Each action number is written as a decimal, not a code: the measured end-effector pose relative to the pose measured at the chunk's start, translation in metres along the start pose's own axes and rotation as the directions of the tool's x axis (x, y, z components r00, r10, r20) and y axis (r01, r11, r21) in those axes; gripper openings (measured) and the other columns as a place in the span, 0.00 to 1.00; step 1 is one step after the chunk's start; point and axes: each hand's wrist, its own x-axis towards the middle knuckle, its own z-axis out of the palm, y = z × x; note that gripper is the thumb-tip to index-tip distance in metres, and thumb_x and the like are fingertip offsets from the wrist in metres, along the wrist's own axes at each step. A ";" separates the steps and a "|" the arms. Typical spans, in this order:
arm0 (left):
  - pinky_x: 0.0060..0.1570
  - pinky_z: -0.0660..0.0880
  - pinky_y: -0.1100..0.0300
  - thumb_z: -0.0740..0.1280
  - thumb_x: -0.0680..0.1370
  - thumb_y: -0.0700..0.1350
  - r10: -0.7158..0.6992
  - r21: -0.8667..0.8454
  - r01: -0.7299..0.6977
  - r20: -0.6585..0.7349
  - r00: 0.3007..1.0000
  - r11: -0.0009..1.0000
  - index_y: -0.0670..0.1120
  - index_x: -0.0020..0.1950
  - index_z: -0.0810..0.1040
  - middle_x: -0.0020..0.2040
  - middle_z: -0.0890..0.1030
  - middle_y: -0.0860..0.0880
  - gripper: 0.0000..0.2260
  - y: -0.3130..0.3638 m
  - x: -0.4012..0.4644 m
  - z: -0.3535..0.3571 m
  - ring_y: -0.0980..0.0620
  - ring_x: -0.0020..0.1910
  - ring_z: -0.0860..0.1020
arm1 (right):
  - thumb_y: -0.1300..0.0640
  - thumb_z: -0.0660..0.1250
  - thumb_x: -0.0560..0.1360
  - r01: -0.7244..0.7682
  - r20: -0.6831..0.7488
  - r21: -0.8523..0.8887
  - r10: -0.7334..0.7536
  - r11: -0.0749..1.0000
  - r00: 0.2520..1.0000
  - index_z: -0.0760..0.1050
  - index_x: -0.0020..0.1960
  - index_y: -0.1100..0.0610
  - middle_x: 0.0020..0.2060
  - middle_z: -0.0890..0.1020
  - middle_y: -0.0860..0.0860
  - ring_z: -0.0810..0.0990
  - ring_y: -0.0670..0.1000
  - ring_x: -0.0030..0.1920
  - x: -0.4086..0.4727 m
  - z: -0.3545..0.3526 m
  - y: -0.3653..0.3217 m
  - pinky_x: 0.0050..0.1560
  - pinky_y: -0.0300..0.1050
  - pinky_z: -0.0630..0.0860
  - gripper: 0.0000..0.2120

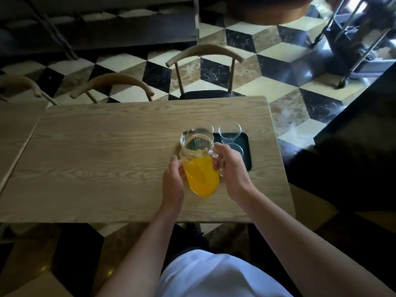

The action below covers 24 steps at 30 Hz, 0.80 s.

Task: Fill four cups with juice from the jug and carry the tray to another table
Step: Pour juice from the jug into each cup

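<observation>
Nearest the camera, the left hand (172, 181) cups the side of the glass jug (200, 162) while the right hand (232, 170) has its fingers curled through the handle — the jug is about half full of orange juice (202, 179) above the wooden table (102, 159). Just beyond it lies a dark tray (246, 151) holding clear cups (229, 130), partly hidden by the jug and hand, and past the table's far edge stand wooden chairs (204, 54) on a checkered floor (276, 67).

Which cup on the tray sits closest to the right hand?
The nearer cup, right behind the right hand and partly hidden by it; the far cup stands clear at the tray's back edge.
</observation>
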 end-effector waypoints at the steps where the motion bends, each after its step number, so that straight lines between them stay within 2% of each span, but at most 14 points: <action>1: 0.48 0.76 0.56 0.51 0.85 0.57 0.004 0.007 -0.004 0.034 0.999 1.000 0.51 0.44 0.86 0.44 0.87 0.51 0.25 0.000 -0.008 0.010 0.55 0.45 0.84 | 0.41 0.60 0.71 0.008 -0.016 0.003 -0.008 1.000 1.000 0.69 0.34 0.59 0.30 0.70 0.55 0.66 0.46 0.29 -0.007 -0.011 -0.001 0.39 0.48 0.63 0.21; 6: 0.58 0.76 0.46 0.50 0.81 0.63 0.017 0.077 -0.032 0.190 0.982 0.997 0.56 0.43 0.86 0.46 0.87 0.46 0.26 -0.008 -0.040 0.057 0.45 0.50 0.83 | 0.44 0.59 0.72 0.026 -0.105 0.037 -0.022 0.999 0.994 0.70 0.37 0.60 0.32 0.70 0.56 0.67 0.43 0.27 -0.038 -0.064 -0.005 0.37 0.44 0.64 0.19; 7: 0.57 0.76 0.46 0.50 0.82 0.63 0.016 0.087 -0.035 0.205 0.979 0.996 0.57 0.42 0.86 0.45 0.87 0.46 0.26 -0.009 -0.045 0.065 0.46 0.50 0.83 | 0.43 0.59 0.71 0.032 -0.118 0.042 -0.027 0.999 0.993 0.70 0.37 0.60 0.32 0.70 0.56 0.67 0.43 0.28 -0.043 -0.073 -0.005 0.37 0.44 0.64 0.19; 10: 0.56 0.73 0.53 0.49 0.84 0.60 -0.009 0.073 -0.008 0.231 0.973 0.997 0.56 0.43 0.86 0.45 0.87 0.55 0.27 -0.010 -0.060 0.090 0.60 0.48 0.83 | 0.43 0.58 0.72 0.032 -0.161 0.037 -0.026 0.999 0.987 0.70 0.37 0.60 0.31 0.71 0.54 0.68 0.43 0.28 -0.053 -0.097 -0.004 0.36 0.42 0.65 0.19; 12: 0.58 0.74 0.53 0.50 0.84 0.60 -0.046 0.068 0.029 0.253 0.966 0.997 0.55 0.45 0.85 0.46 0.87 0.57 0.25 -0.011 -0.067 0.105 0.59 0.50 0.83 | 0.43 0.59 0.72 0.028 -0.192 0.033 -0.021 0.999 0.981 0.69 0.35 0.59 0.31 0.71 0.53 0.68 0.43 0.27 -0.056 -0.111 -0.003 0.36 0.41 0.66 0.19; 18: 0.64 0.73 0.51 0.49 0.83 0.64 -0.140 0.061 0.127 0.304 0.942 0.990 0.46 0.65 0.79 0.58 0.85 0.49 0.29 -0.023 -0.070 0.132 0.52 0.60 0.81 | 0.43 0.60 0.73 -0.022 -0.260 0.003 0.022 1.000 0.965 0.69 0.34 0.55 0.30 0.72 0.51 0.69 0.47 0.30 -0.050 -0.137 0.003 0.39 0.45 0.66 0.17; 21: 0.66 0.73 0.51 0.49 0.83 0.63 -0.175 0.058 0.165 0.346 0.922 0.985 0.46 0.67 0.78 0.59 0.84 0.49 0.28 -0.027 -0.066 0.140 0.52 0.61 0.80 | 0.42 0.60 0.74 -0.070 -0.280 -0.051 0.053 0.996 0.959 0.70 0.33 0.54 0.30 0.73 0.51 0.69 0.49 0.32 -0.042 -0.143 0.008 0.41 0.48 0.66 0.19; 24: 0.66 0.73 0.51 0.49 0.82 0.65 -0.221 0.079 0.207 0.390 0.894 0.975 0.46 0.67 0.78 0.60 0.84 0.49 0.30 -0.030 -0.055 0.142 0.52 0.61 0.80 | 0.44 0.59 0.78 -0.104 -0.296 -0.074 0.077 0.992 0.952 0.72 0.36 0.56 0.31 0.72 0.53 0.70 0.49 0.32 -0.034 -0.145 0.011 0.42 0.47 0.67 0.19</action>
